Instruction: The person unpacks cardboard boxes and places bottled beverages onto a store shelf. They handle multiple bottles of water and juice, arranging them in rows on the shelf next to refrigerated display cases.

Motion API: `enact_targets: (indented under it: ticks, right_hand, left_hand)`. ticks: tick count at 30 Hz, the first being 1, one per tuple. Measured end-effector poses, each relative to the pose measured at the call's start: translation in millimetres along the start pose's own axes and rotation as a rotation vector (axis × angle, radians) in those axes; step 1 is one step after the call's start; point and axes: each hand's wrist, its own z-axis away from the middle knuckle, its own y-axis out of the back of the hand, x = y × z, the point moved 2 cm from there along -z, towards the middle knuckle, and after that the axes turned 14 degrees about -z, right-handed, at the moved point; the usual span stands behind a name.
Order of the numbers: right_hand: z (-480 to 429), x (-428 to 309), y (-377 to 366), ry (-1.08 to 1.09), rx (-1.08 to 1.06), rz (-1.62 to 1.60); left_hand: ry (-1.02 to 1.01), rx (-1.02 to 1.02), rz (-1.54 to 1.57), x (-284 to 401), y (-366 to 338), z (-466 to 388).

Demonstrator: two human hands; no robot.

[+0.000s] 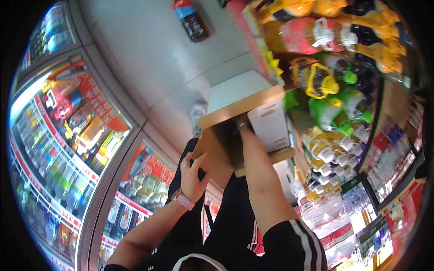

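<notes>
Before me is an open cardboard box (234, 101), white outside and brown along its edges and inner flap. My right forearm reaches down into the dark opening. Only the wrist end of my right hand (242, 125) shows there; its fingers, and anything in them, are hidden. Beside the brown left flap (215, 155) is my left hand (194, 176), fingers apart and holding nothing. Its fingertips overlap the flap's edge, though contact is unclear. A pale-banded watch (184, 200) is on that wrist.
Glass-door drink coolers (67, 135) line the left side. Large handled bottles (325, 105) crowd the right, above shrink-wrapped packs (325, 223). A dark drink bottle (191, 23) lies on the tiled floor (152, 50) ahead. A shoe (198, 113) is beside the box.
</notes>
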Motion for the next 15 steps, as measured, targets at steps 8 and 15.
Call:
enact_targets:
  ticks: [8, 15]
  right_hand:
    - [164, -194, 167, 0.537, -0.485, -0.185]
    - [195, -252, 315, 0.399, -0.129, -0.589]
  left_hand:
    - [0.41, -0.365, 0.652, 46, 48, -12]
    - [-0.26, -0.726, 0.815, 181, 76, -25]
